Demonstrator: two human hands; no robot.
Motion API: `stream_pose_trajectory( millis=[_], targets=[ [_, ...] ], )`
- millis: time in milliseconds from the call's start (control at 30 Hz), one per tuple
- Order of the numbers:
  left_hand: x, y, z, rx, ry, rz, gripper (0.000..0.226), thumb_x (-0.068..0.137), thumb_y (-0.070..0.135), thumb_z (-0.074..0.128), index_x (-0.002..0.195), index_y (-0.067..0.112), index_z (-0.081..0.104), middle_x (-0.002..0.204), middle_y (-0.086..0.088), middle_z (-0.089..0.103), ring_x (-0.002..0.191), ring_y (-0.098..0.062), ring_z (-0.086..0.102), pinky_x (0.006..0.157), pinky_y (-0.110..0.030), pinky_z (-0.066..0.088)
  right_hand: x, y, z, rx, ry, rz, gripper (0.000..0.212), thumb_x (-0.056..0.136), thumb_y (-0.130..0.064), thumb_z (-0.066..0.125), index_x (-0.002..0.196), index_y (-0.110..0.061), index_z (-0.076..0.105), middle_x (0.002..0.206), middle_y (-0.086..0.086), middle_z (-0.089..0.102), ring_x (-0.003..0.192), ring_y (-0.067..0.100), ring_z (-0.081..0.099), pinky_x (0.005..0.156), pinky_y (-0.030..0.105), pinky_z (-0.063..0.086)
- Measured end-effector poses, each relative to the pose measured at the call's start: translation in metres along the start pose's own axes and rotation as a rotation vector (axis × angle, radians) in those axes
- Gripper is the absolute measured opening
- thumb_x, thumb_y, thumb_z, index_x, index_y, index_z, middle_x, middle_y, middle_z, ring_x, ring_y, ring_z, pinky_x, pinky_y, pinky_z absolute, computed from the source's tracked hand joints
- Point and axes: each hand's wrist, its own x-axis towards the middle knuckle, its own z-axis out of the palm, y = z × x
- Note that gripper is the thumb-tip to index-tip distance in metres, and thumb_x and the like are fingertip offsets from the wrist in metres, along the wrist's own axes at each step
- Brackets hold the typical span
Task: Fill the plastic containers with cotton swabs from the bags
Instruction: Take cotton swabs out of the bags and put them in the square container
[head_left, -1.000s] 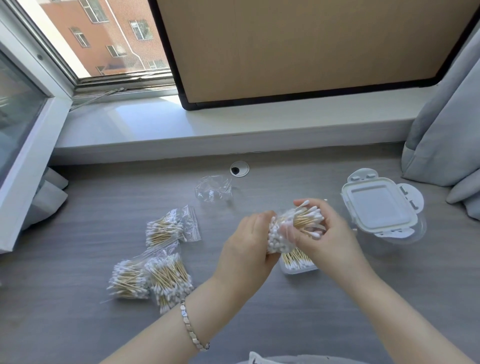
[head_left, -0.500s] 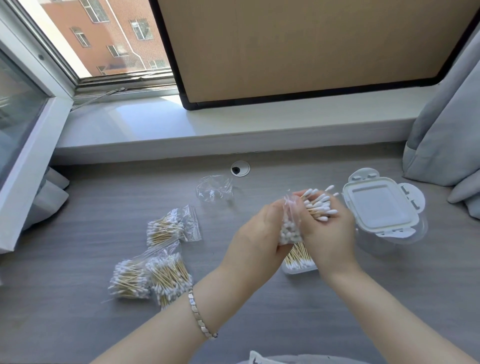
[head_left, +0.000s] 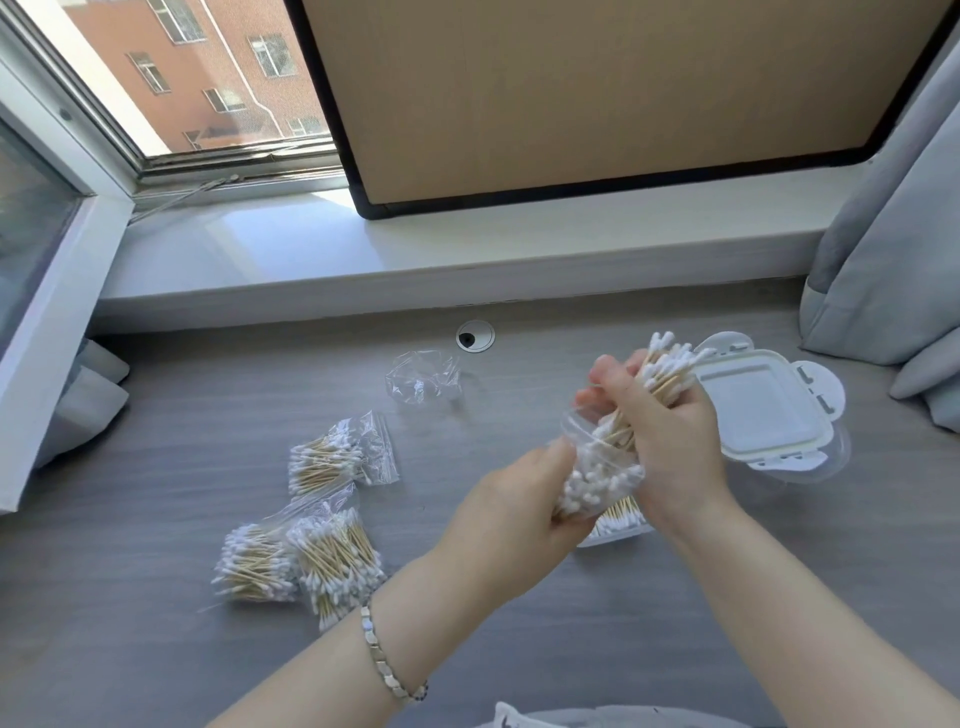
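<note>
A grey desk (head_left: 156, 649) is stretching out beneath both hands. Just right of the right hand (head_left: 670, 447), a lidded plastic container (head_left: 769, 415) is sitting on the desk with its white lid on top. Well to the left of the left hand (head_left: 519, 512), a cluster of three full bags (head_left: 332, 561) is lying flat.

The left hand is gripping a clear bag (head_left: 597, 475) from below, fingers curled round it, white tips crowding inside. The right hand is clutching a bunch of cotton swabs (head_left: 665, 371) in its fist, far tips poking up beyond the knuckles and near ends reaching down into the bag's mouth.

Directly under the hands, an open container (head_left: 618, 527) holding swabs is peeking out, mostly hidden. Beyond the left hand a crumpled empty bag (head_left: 423, 382) is lying. A bracelet (head_left: 387, 657) is circling the left wrist.
</note>
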Motion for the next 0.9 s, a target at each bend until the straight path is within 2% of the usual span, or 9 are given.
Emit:
stream_pose_trajectory(
  millis=[100, 233, 300, 400, 500, 567, 733, 800, 900],
  targets=[
    [0.0, -0.001, -0.001, 0.003, -0.023, -0.029, 0.037, 0.085, 0.033, 0.061, 0.113, 0.013, 0.049, 0.103, -0.002, 0.063, 0.095, -0.025, 0.059, 0.076, -0.04, 0.048, 0.001, 0.0, 0.001, -0.046, -0.029, -0.039, 0.025, 0.083, -0.008, 0.062, 0.065, -0.014, 0.047, 0.046, -0.006, 0.055, 0.047, 0.01, 0.063, 0.052, 0.022, 0.053],
    [-0.001, -0.003, -0.005, 0.072, -0.014, 0.029, 0.035, 0.086, 0.031, 0.06, 0.114, 0.016, 0.045, 0.095, 0.005, 0.058, 0.091, -0.025, 0.055, 0.069, -0.032, 0.043, 0.011, -0.007, -0.003, -0.023, 0.127, -0.006, 0.028, 0.089, -0.016, 0.057, 0.066, -0.015, 0.042, 0.035, -0.008, 0.049, 0.039, 0.007, 0.059, 0.043, 0.016, 0.046],
    [-0.003, -0.007, -0.008, 0.101, 0.001, 0.071, 0.029, 0.085, 0.028, 0.061, 0.108, 0.019, 0.046, 0.089, 0.008, 0.051, 0.084, -0.019, 0.049, 0.062, -0.027, 0.031, 0.019, -0.01, -0.008, 0.145, 0.229, 0.1, 0.031, 0.09, -0.016, 0.057, 0.063, -0.016, 0.04, 0.033, -0.008, 0.045, 0.032, 0.005, 0.051, 0.043, 0.018, 0.047],
    [-0.007, -0.016, -0.009, 0.098, -0.008, 0.084, 0.027, 0.081, 0.025, 0.062, 0.103, 0.013, 0.051, 0.087, 0.004, 0.053, 0.088, -0.017, 0.041, 0.059, -0.022, 0.025, 0.03, -0.016, -0.018, 0.405, 0.324, 0.32, 0.039, 0.09, -0.019, 0.056, 0.057, -0.018, 0.035, 0.03, -0.01, 0.04, 0.027, 0.003, 0.044, 0.038, 0.012, 0.043],
    [-0.014, -0.033, -0.006, 0.028, -0.032, -0.046, 0.032, 0.079, 0.032, 0.056, 0.104, 0.013, 0.054, 0.088, 0.007, 0.057, 0.081, -0.014, 0.051, 0.066, -0.029, 0.04, 0.034, -0.017, -0.026, 0.453, 0.325, 0.449, 0.043, 0.092, -0.02, 0.05, 0.054, -0.019, 0.029, 0.027, -0.009, 0.037, 0.024, 0.002, 0.041, 0.031, 0.008, 0.033],
    [-0.02, -0.048, -0.004, -0.045, -0.049, -0.141, 0.024, 0.081, 0.032, 0.059, 0.1, 0.018, 0.054, 0.087, 0.003, 0.062, 0.081, -0.016, 0.057, 0.071, -0.032, 0.046, 0.034, -0.016, -0.029, 0.483, 0.328, 0.475, 0.043, 0.092, -0.019, 0.049, 0.054, -0.019, 0.029, 0.028, -0.009, 0.036, 0.024, 0.003, 0.04, 0.032, 0.008, 0.033],
    [-0.033, -0.089, -0.002, -0.07, 0.0, -0.408, 0.022, 0.085, 0.023, 0.062, 0.105, 0.016, 0.054, 0.092, 0.001, 0.064, 0.081, -0.015, 0.059, 0.063, -0.018, 0.041, 0.032, -0.015, -0.025, 0.517, 0.336, 0.489, 0.044, 0.093, -0.016, 0.048, 0.053, -0.018, 0.028, 0.027, -0.007, 0.035, 0.022, 0.003, 0.039, 0.03, 0.008, 0.031],
    [-0.036, -0.105, -0.002, -0.003, -0.02, -0.499, 0.034, 0.085, 0.021, 0.061, 0.117, 0.016, 0.051, 0.106, 0.0, 0.061, 0.093, -0.016, 0.058, 0.067, -0.02, 0.038, 0.031, -0.014, -0.023, 0.519, 0.334, 0.498, 0.045, 0.093, -0.015, 0.048, 0.053, -0.018, 0.028, 0.027, -0.007, 0.036, 0.022, 0.003, 0.039, 0.03, 0.008, 0.032],
    [-0.036, -0.113, -0.001, 0.147, -0.119, -0.562, 0.059, 0.082, 0.026, 0.063, 0.134, 0.019, 0.035, 0.132, 0.001, 0.047, 0.122, -0.018, 0.045, 0.088, -0.023, 0.036, 0.03, -0.012, -0.022, 0.526, 0.325, 0.521, 0.045, 0.093, -0.016, 0.049, 0.053, -0.019, 0.027, 0.027, -0.007, 0.035, 0.023, 0.003, 0.039, 0.031, 0.009, 0.032]
  ],
)
